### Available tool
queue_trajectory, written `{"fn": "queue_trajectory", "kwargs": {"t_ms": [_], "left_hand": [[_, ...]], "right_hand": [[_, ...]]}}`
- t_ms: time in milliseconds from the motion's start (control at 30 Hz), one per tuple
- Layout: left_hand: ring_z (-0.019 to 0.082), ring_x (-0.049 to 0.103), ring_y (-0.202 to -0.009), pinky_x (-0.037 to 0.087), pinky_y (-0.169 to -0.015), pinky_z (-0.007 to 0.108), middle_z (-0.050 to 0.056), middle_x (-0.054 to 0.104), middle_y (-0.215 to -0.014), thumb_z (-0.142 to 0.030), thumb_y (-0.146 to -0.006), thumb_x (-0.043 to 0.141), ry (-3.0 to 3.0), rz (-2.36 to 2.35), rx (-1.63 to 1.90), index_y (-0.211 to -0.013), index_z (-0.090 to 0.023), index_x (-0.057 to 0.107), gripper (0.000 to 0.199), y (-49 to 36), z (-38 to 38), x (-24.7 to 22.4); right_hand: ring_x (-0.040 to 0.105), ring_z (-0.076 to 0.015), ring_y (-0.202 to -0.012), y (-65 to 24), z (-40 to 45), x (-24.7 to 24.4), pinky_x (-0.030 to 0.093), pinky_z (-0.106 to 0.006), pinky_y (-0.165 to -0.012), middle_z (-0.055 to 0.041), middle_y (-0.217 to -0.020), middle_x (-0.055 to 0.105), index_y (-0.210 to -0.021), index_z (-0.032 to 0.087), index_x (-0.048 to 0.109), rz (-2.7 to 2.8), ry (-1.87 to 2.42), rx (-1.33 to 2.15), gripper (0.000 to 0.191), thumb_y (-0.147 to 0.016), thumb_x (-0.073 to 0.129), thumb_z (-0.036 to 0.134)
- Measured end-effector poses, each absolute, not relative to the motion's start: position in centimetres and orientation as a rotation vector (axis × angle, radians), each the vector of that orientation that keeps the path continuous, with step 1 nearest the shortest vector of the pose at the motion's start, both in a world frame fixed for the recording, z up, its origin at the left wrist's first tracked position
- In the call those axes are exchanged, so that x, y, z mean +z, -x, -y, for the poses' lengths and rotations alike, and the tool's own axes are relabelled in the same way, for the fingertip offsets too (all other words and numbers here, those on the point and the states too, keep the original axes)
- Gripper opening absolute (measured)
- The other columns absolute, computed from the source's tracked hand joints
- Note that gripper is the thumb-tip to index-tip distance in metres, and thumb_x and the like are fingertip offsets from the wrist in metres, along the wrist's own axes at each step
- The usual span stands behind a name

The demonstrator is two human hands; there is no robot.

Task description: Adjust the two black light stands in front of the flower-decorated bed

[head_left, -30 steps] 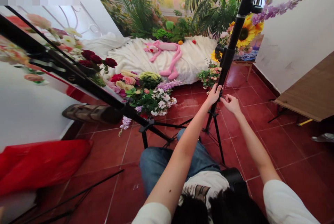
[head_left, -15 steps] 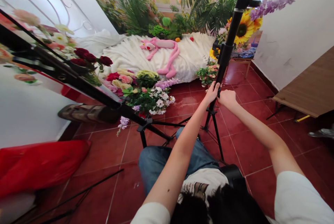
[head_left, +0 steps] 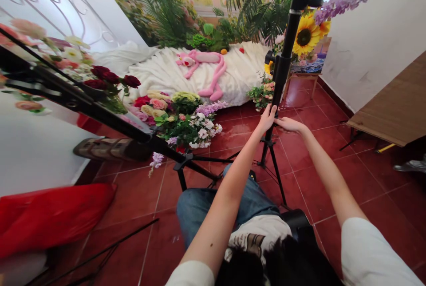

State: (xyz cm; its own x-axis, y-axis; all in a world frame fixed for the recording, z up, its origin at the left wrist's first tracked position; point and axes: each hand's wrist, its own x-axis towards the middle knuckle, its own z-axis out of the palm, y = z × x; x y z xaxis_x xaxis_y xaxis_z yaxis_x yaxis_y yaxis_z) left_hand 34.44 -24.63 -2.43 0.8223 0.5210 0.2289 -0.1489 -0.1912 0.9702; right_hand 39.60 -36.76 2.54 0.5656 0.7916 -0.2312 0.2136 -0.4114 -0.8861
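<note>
A black tripod stand (head_left: 282, 70) rises in front of me, its legs spread on the red floor. My left hand (head_left: 267, 118) is wrapped round the lower part of its pole. On the pole's right side is my right hand (head_left: 289, 124), its fingers stretched toward the pole at a small knob that is mostly hidden. The fingertips are at or near this spot; contact is hard to make out.
Another black stand (head_left: 109, 119) slants across the left. Flower bunches (head_left: 186, 119) lie before a white-draped platform (head_left: 246, 68) bearing a pink plush toy (head_left: 213, 57). A brown board (head_left: 396, 104) is at right, a red cloth (head_left: 49, 215) at lower left.
My right hand has gone from a closed fist at the pole to stretched fingers, slightly lower. My left hand stays on the pole. The view has shifted slightly.
</note>
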Motion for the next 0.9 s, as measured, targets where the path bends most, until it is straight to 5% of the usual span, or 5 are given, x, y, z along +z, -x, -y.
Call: {"fn": "queue_trajectory", "kwargs": {"t_ms": [133,467,733,900], "left_hand": [[0.014,0.061,-0.09,0.049,-0.091,0.026,0.004,0.063,-0.094,-0.055,-0.098,0.042,-1.66,-0.289,0.594,-0.107,-0.017,0.061,0.043,-34.2,24.5,-2.3],[0.017,0.064,-0.112,0.05,-0.099,0.031,0.012,0.067,-0.124,-0.046,-0.095,0.054,-1.716,-0.154,0.512,-0.125,-0.018,0.058,0.042,-28.6,22.8,-2.2],[0.017,0.066,-0.081,0.054,-0.073,0.031,0.008,0.073,-0.094,-0.057,-0.087,0.055,-1.891,-0.691,0.927,-0.096,-0.021,0.068,0.04,-14.9,12.4,-3.0],[0.016,0.067,-0.074,0.055,-0.072,0.034,0.001,0.073,-0.087,-0.069,-0.081,0.057,-1.788,-0.966,1.331,-0.087,-0.024,0.064,0.047,-7.0,6.8,-1.4]], "right_hand": [[0.021,-0.0051,-0.036,-39.4,37.3,0.7,0.014,-0.021,-0.033,0.0058,-0.037,0.029,-0.047,0.025,0.032,0.781,1.776,1.047,0.068,-0.081,0.057,0.079],[0.019,-0.0031,-0.036,-39.8,37.2,-0.3,0.013,-0.019,-0.034,0.0076,-0.04,0.026,-0.048,0.023,0.029,0.798,1.701,1.081,0.07,-0.083,0.052,0.08],[0.018,-0.0032,-0.037,-39.7,37.5,-0.7,0.012,-0.019,-0.036,0.0086,-0.039,0.021,-0.048,0.024,0.024,0.842,1.669,1.068,0.071,-0.085,0.05,0.079],[0.02,-0.0035,-0.037,-39.9,37.5,-1.2,0.014,-0.019,-0.036,0.0084,-0.041,0.025,-0.052,0.025,0.026,0.829,1.653,1.042,0.07,-0.081,0.055,0.081]]}}
